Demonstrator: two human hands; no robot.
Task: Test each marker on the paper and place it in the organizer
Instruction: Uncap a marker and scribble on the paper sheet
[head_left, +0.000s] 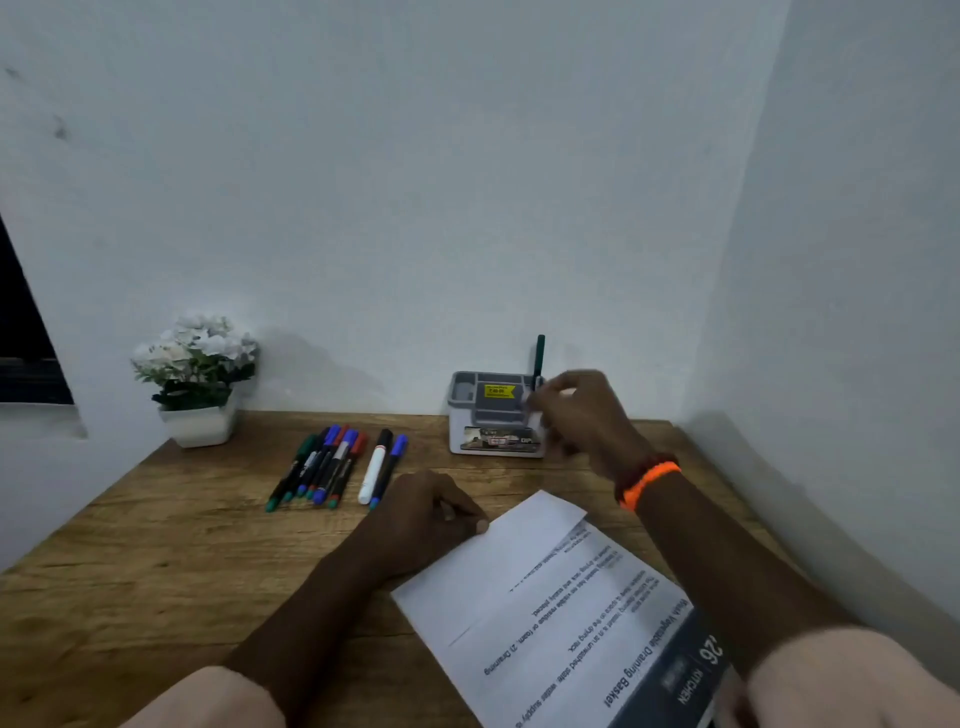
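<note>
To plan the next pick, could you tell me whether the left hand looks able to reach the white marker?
Probably yes: the left hand rests on the paper beside the white marker, nothing between them.

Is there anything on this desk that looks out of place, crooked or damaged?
Nothing looks damaged or spilled. The paper lies askew on the table, its top part folded over, with the left hand on its edge. Markers lie grouped; one green marker stands in the organizer.
</note>
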